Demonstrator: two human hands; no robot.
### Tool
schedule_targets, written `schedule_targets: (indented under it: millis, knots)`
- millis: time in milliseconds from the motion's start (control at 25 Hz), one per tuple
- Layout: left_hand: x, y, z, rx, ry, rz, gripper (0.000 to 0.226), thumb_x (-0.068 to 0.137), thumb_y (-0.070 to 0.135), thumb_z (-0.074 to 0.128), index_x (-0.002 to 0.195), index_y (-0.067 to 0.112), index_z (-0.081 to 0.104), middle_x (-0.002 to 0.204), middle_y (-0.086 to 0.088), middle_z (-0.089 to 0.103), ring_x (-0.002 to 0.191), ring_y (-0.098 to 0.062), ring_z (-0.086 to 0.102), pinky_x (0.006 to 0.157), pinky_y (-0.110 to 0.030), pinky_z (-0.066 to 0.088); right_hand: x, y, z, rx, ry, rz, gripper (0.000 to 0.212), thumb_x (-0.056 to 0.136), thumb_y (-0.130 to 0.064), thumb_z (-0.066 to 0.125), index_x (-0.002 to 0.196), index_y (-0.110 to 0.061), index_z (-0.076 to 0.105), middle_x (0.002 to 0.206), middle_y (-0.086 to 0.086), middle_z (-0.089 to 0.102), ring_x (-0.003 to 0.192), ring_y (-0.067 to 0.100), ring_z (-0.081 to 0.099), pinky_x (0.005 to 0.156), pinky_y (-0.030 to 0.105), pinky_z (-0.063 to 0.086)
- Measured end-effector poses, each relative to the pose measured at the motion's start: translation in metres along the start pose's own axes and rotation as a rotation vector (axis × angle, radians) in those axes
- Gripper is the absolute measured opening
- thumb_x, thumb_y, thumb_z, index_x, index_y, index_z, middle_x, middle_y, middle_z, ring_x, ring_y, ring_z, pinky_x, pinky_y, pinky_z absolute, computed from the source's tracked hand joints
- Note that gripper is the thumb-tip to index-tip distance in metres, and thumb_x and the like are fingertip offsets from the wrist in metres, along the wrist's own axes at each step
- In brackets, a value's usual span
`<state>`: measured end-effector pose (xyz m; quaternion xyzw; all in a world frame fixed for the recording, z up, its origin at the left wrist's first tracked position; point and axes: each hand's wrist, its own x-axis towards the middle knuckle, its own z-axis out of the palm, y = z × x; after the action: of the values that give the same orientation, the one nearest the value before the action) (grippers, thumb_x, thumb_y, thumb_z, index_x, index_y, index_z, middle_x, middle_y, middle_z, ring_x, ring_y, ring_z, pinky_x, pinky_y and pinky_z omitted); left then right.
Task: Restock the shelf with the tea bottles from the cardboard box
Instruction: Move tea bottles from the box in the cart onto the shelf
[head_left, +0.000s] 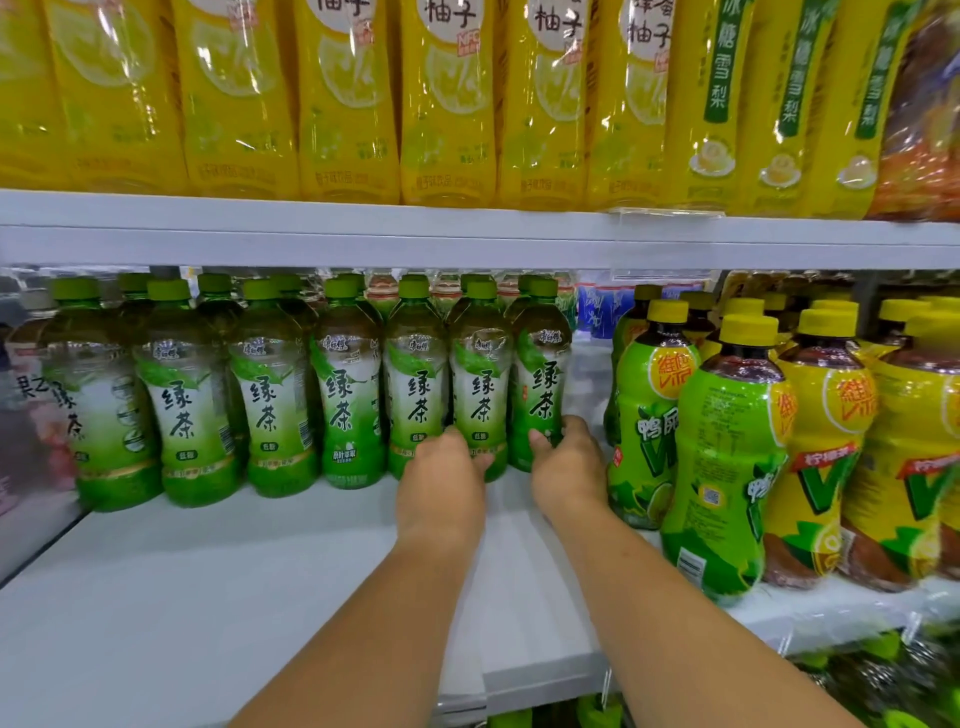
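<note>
1. Your right hand (566, 462) has its thumb and fingers (576, 423) curled round the lower part of the end green tea bottle (540, 384), which stands upright at the right end of its row.
2. Your left hand (441, 467) lies against the base of the next green tea bottle (480, 395). Its fingers are hidden behind the hand, so you cannot tell whether they grip.
3. The row of green tea bottles (260, 395) stands upright on the white shelf (208, 597), well back from its front edge.
4. Just right of your right hand stand yellow-capped bottles (727, 457), and yellow bottles (343, 104) fill the shelf above.
</note>
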<state>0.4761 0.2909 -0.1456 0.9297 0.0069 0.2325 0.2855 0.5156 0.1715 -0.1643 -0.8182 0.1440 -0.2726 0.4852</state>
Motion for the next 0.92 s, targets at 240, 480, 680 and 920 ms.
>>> schedule_targets:
  millis: [240, 480, 680, 920]
  knots:
    - [0.002, 0.0, -0.001, -0.041, 0.022, -0.004, 0.026, 0.094, 0.034, 0.066, 0.095, 0.008, 0.065, 0.088, -0.01, 0.065, 0.092, -0.031, 0.065, 0.067, -0.03, 0.04, 0.0, 0.0, -0.004, -0.001, -0.017, 0.008, 0.026, 0.098, -0.024, 0.055, 0.12, -0.01, 0.058, 0.115, 0.013, 0.065, 0.107, 0.033, 0.059, 0.089, 0.038, 0.049]
    - [0.006, -0.002, 0.005, -0.063, 0.023, -0.009, 0.026, 0.093, 0.035, 0.066, 0.096, 0.01, 0.065, 0.089, -0.009, 0.066, 0.09, -0.031, 0.065, 0.068, -0.03, 0.044, -0.001, 0.001, -0.006, -0.018, -0.038, -0.017, 0.026, 0.099, -0.026, 0.054, 0.121, -0.012, 0.058, 0.115, 0.013, 0.066, 0.105, 0.032, 0.06, 0.085, 0.036, 0.047]
    - [0.002, -0.012, 0.005, -0.204, 0.003, -0.039, 0.024, 0.089, 0.043, 0.067, 0.09, 0.02, 0.059, 0.087, -0.001, 0.069, 0.085, -0.025, 0.064, 0.069, -0.031, 0.048, -0.005, -0.002, -0.01, -0.039, -0.034, -0.019, 0.029, 0.098, -0.03, 0.057, 0.12, -0.011, 0.058, 0.117, 0.013, 0.066, 0.107, 0.033, 0.06, 0.084, 0.033, 0.046]
    - [-0.017, -0.011, -0.026, -0.538, -0.207, -0.127, 0.026, 0.094, 0.042, 0.059, 0.085, 0.018, 0.064, 0.077, 0.006, 0.062, 0.083, -0.021, 0.059, 0.063, -0.027, 0.036, -0.024, -0.019, -0.025, -0.059, -0.184, 0.019, 0.046, 0.1, -0.044, 0.046, 0.135, -0.014, 0.049, 0.131, 0.014, 0.059, 0.118, 0.033, 0.056, 0.092, 0.035, 0.045]
